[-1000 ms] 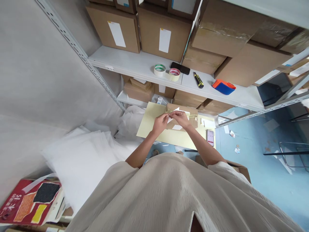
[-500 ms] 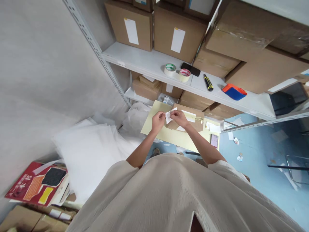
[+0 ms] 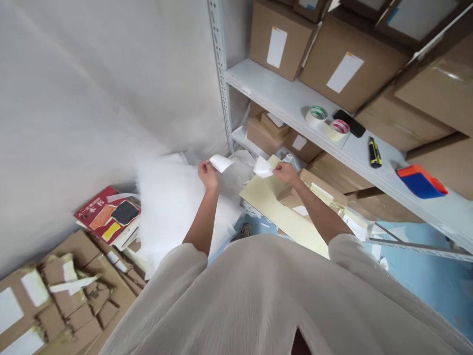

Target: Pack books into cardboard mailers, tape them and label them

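My left hand (image 3: 209, 174) is closed on a small white paper piece (image 3: 220, 162), which curls out past the fingertips. It hangs in the air near a stack of white sheets (image 3: 166, 207). A second white paper piece (image 3: 262, 168), bent at one side, is pinched in my right hand (image 3: 286, 172). That hand is above the pale yellow tabletop (image 3: 266, 199). Below the right forearm lies a cardboard box (image 3: 290, 197) with white labels, partly hidden by the arm. The two pieces are apart; whether one is a label and the other its backing I cannot tell.
A metal shelf (image 3: 273, 91) carries large cartons, tape rolls (image 3: 317, 116), a black phone (image 3: 349, 123), a yellow-black utility knife (image 3: 374, 153) and an orange-blue object (image 3: 421, 181). At left lie a red printed package (image 3: 107, 212) and flattened cardboard (image 3: 88, 296). Scraps litter the blue floor (image 3: 417, 276).
My hands have moved apart, the left one away from the box. The white paper they held together is now two separate pieces, one per hand. The view has turned left.
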Demonstrator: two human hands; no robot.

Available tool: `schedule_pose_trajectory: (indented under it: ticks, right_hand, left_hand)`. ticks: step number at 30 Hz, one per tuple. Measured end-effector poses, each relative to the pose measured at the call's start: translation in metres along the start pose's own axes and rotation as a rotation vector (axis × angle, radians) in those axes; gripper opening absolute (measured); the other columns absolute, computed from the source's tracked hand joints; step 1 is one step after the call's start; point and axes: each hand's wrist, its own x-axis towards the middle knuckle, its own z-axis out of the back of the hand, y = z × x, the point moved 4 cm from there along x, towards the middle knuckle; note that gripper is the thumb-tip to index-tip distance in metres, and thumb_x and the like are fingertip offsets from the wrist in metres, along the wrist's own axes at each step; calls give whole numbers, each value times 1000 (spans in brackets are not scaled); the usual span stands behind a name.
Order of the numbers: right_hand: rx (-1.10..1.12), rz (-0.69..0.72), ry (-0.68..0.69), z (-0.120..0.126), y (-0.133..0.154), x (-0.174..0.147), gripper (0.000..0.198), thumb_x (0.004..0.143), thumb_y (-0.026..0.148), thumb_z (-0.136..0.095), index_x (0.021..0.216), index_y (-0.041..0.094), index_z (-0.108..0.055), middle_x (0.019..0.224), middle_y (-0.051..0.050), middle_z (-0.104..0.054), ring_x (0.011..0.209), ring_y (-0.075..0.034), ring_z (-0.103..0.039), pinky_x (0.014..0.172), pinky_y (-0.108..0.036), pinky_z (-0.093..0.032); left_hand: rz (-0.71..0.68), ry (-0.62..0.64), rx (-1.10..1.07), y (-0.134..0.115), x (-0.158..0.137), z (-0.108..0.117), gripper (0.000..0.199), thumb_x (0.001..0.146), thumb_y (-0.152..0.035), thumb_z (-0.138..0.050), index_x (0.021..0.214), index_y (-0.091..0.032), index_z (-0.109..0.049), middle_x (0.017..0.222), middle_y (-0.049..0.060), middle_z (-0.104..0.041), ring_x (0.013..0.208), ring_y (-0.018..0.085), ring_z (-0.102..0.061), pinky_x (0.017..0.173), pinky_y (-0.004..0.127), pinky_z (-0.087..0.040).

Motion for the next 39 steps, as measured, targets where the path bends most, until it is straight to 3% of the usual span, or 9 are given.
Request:
schedule_pose_trajectory:
  ticks: [3, 8, 12, 17, 20, 24, 29, 34, 39]
  right_hand:
    - [-96, 85, 69, -20, 23, 14, 9, 82, 24, -74, 75, 25, -68, 87, -4, -79, 85, -22, -66, 75, -30, -46]
    - [-188, 226, 155, -57, 68, 31, 6, 89, 23, -73, 83, 25, -73, 94, -5, -81, 89, -23, -68, 76, -30, -47]
    - [-163, 298, 176, -79, 96, 43, 10, 94, 24, -71, 95, 24, -81, 100, -6, -83, 96, -25, -71, 86, -31, -54]
    - [-2, 405, 186, -94, 108, 48, 39, 101, 24, -65, 137, 24, -80, 137, -12, -77, 109, -25, -75, 107, -38, -58]
    - [82, 468, 225, -96, 110, 38, 36, 100, 29, -70, 135, 22, -78, 136, -13, -76, 103, -24, -76, 105, -40, -60]
    - [194, 557, 251, -86, 111, 14, 31, 96, 43, -80, 120, 24, -74, 128, -8, -78, 98, -22, -75, 94, -36, -61]
    - [28, 594, 124, -60, 97, -10, 46, 85, 41, -91, 123, 27, -69, 125, -5, -78, 102, -25, -72, 91, -36, -56]
    - [-75, 526, -39, -31, 62, -28, 20, 98, 21, -64, 117, 24, -69, 115, -10, -80, 101, -29, -72, 93, -38, -53]
    - [32, 300, -263, 10, 16, -50, 21, 104, 27, -54, 114, 24, -72, 114, -12, -82, 102, -31, -73, 95, -40, -55]
  left_hand:
    - [39, -83, -22, 0, 5, 24, 29, 106, -45, -63, 88, -26, -51, 75, -5, -54, 72, 13, -59, 70, 25, -54]
    - [82, -24, 14, 9, -8, 35, 23, 105, -39, -64, 90, -25, -56, 78, -2, -61, 73, 14, -65, 69, 25, -56]
    - [132, -4, 24, 20, -20, 32, 19, 105, -35, -63, 91, -24, -60, 83, 1, -68, 75, 16, -70, 68, 26, -54]
    - [139, 85, 24, 29, -31, 19, 20, 105, -36, -62, 89, -24, -61, 82, 1, -70, 76, 16, -72, 69, 27, -56]
    - [164, 140, -5, 35, -36, 5, 20, 105, -38, -63, 90, -24, -62, 82, 1, -71, 75, 16, -73, 71, 29, -59]
    - [192, 202, -71, 43, -42, -21, 21, 104, -42, -66, 91, -25, -61, 85, 1, -72, 80, 18, -76, 77, 33, -65]
    - [204, 350, -139, 49, -55, -64, 22, 106, -45, -67, 97, -25, -61, 95, 3, -72, 92, 22, -81, 88, 40, -69]
    - [233, 515, -195, 48, -84, -105, 25, 105, -48, -71, 111, -25, -62, 103, 4, -76, 100, 24, -84, 96, 43, -69]
    - [170, 688, -120, 47, -120, -138, 30, 110, -54, -61, 118, -25, -64, 119, 10, -78, 116, 25, -80, 101, 42, -65]
